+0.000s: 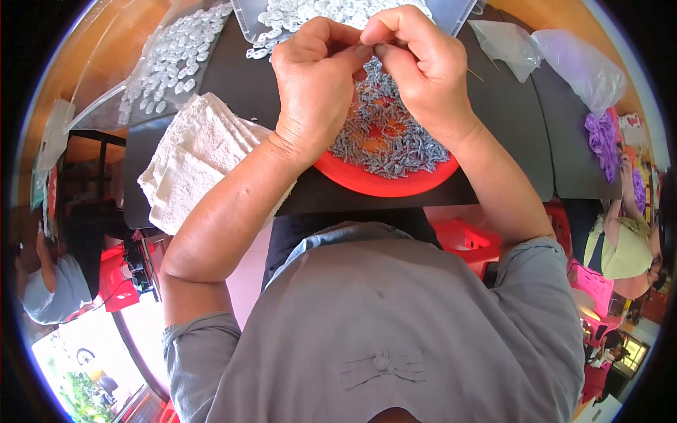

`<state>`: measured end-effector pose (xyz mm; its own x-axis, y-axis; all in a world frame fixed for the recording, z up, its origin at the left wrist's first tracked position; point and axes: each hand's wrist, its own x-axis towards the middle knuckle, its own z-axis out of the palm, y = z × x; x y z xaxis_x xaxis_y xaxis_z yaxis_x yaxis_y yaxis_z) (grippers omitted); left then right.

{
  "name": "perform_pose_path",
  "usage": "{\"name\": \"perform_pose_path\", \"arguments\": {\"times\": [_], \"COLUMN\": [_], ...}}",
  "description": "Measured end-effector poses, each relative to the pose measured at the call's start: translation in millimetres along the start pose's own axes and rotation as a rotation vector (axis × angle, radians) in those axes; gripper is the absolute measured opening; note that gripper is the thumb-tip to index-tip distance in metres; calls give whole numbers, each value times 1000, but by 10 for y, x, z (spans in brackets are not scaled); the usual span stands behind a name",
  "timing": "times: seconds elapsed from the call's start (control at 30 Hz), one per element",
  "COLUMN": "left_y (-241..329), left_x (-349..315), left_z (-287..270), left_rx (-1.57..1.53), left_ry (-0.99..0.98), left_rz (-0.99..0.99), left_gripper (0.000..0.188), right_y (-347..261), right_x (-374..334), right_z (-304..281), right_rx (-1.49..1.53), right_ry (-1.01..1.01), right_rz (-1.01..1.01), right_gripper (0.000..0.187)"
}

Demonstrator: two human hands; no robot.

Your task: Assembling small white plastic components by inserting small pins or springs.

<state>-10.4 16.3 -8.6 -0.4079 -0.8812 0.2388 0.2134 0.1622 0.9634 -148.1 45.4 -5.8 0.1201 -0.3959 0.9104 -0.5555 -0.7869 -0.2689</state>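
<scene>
My left hand (314,88) and my right hand (430,77) meet fingertip to fingertip over the far part of a round red tray (384,187). Both are closed in a pinch; whatever lies between the fingertips is too small and hidden to make out. Many small, ridged grey metal pieces (395,161), like screws or springs, are spread over the tray. Just beyond the hands, a clear plastic bin (247,21) holds a heap of small white oval plastic parts (317,10). A few of these parts lie outside it, beside my left hand.
Left of my forearm lies a folded white towel (194,158). Farther left, a clear plastic bag (106,99) contains more white parts. Crumpled clear bags (582,67) and a purple bundle (601,144) are on the dark table (511,127) at right. A co-worker (620,243) sits beyond the table's right end.
</scene>
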Motion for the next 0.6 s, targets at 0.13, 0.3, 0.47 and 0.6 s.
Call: {"name": "perform_pose_path", "arguments": {"times": [0.13, 0.3, 0.47, 0.6], "left_y": [-32, -57, -52, -37], "left_x": [32, 53, 62, 57], "left_z": [-85, -97, -98, -77], "left_rx": [-101, -159, -178, -139], "left_ry": [7, -5, 5, -5], "left_rz": [-19, -74, -91, -76], "left_gripper": [7, 9, 9, 9], "right_y": [-299, -226, -117, -42], "right_x": [55, 19, -67, -122], "right_z": [-96, -148, -210, -188], "right_rx": [-6, 35, -53, -206], "right_ry": [-101, -86, -202, -241], "right_rz": [399, 467, 566, 429], "right_gripper": [20, 13, 11, 9]}}
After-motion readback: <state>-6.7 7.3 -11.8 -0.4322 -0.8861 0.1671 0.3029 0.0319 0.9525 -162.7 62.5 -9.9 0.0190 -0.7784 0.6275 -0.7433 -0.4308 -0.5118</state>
